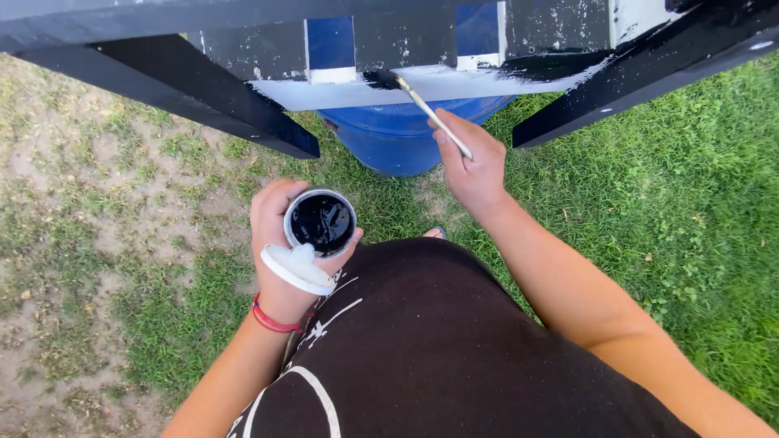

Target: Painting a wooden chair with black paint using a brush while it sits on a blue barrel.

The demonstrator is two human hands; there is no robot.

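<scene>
Paintbrush [430, 113] sits clenched in the right hand [475, 166]'s grip; left hand [280, 235] wraps the paint jar [320, 221].

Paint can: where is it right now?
Head view, left of centre: the open paint can sits in the left hand, its white lid held just beneath it.

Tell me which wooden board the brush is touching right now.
The horizontal white board, half blackened; the brush in the right hand rests there, not on the two black diagonal beams.
</scene>
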